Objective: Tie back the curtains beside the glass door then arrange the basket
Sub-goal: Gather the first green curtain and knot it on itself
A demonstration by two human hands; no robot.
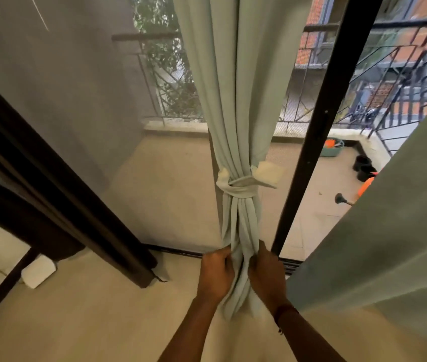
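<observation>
The left grip point(216, 273) and right grip point(266, 273) each clenched the gathered curtain point(238, 223) low down, below its tie point(241, 188), just left of the door frame point(311, 142). The cloth looked soft, light and unbreakable, best taken by bunched folds, 1 handful per side.

Matt cloth curtain point(235, 100), blk metal frame point(319, 121)

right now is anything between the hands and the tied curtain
Nothing visible stands between them. The left hand and the right hand grip the gathered pale green curtain directly, below its tieback.
</observation>
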